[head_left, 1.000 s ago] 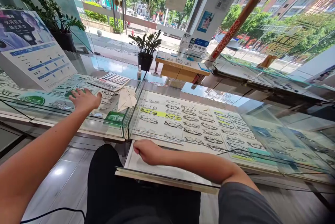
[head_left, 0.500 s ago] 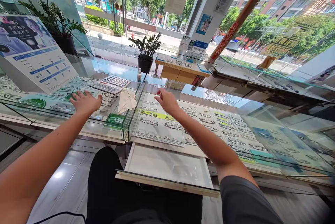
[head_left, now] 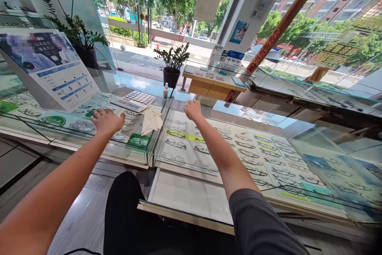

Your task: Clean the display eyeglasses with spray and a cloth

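Note:
My left hand (head_left: 107,121) lies flat with fingers spread on the glass top of the left display counter (head_left: 59,125), just in front of a calculator (head_left: 136,100). My right hand (head_left: 193,110) reaches far over the glass top of the right display case (head_left: 268,143), fingers slightly curled and holding nothing, close to its far edge. Rows of eyeglass frames (head_left: 238,147) lie under the glass. A pulled-out white drawer tray (head_left: 185,195) sticks out below the right case, in front of my lap.
A crumpled white cloth (head_left: 151,120) and a small spray bottle (head_left: 165,91) sit near the seam between the counters. A slanted poster board (head_left: 56,72) stands at the left. Potted plants (head_left: 173,62) and a small wooden table (head_left: 215,82) stand beyond, by the windows.
My right hand left the front edge of the drawer tray and reached forward over the right case to its far edge. My left hand stayed flat on the left counter. The view shifted slightly.

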The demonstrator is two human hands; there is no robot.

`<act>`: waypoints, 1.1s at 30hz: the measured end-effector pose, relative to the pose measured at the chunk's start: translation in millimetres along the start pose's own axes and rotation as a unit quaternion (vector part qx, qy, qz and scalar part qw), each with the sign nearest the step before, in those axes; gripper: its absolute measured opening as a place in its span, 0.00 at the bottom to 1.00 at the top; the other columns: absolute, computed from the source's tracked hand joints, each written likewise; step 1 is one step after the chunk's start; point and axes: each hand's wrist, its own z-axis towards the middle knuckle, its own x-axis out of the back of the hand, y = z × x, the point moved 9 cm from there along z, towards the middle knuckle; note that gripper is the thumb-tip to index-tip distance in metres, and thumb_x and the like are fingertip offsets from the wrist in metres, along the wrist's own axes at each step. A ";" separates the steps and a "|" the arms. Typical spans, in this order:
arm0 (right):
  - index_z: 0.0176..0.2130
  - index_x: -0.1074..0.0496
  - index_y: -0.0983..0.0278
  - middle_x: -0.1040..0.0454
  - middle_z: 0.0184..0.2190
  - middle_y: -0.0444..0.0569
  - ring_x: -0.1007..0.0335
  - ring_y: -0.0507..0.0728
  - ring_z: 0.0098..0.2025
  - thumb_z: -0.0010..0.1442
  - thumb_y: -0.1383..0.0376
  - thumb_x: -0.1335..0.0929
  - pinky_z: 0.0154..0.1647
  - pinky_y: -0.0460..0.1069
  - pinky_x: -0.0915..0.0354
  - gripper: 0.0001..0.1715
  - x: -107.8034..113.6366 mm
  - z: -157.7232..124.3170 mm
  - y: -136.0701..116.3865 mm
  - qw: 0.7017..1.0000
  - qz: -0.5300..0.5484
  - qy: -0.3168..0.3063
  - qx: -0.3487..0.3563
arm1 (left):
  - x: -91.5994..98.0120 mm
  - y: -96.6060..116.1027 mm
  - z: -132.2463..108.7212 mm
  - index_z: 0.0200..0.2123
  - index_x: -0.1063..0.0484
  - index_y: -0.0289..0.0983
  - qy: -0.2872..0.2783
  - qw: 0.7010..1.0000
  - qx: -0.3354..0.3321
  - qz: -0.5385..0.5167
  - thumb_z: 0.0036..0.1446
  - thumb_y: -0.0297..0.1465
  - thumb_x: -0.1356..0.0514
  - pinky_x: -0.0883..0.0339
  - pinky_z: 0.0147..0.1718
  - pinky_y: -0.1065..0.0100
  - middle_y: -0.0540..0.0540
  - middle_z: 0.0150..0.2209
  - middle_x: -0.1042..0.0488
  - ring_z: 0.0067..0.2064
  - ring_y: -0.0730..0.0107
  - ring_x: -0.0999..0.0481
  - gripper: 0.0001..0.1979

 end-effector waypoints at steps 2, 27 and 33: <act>0.72 0.28 0.74 0.35 0.78 0.69 0.48 0.76 0.81 0.80 0.59 0.44 0.82 0.70 0.52 0.36 1.0 0.2 -1.0 1.000 0.001 0.004 -0.004 | -1.3 -0.1 0.7 0.82 0.51 0.20 -0.002 1.000 -0.002 0.002 0.64 0.62 0.57 0.65 0.78 0.30 0.16 0.83 0.58 0.84 0.19 0.61 0.60; 0.76 0.32 0.67 0.31 0.74 0.66 0.40 0.70 0.77 0.80 0.41 0.38 0.80 0.66 0.41 0.43 135.8 -345.7 -135.8 0.853 0.327 -0.269 0.304 | 14.7 11.2 -15.5 0.81 0.51 0.17 -0.007 1.000 0.009 0.021 0.73 0.55 0.56 0.62 0.79 0.32 0.17 0.84 0.59 0.84 0.21 0.59 0.52; 0.72 0.29 0.75 0.30 0.71 0.74 0.36 0.73 0.73 0.80 0.40 0.40 0.78 0.67 0.38 0.46 73.0 -362.2 -134.3 0.853 0.313 -0.324 0.265 | 12.2 9.5 -13.9 0.82 0.53 0.18 -0.014 0.999 0.009 0.029 0.73 0.56 0.57 0.63 0.80 0.34 0.18 0.84 0.60 0.84 0.22 0.60 0.52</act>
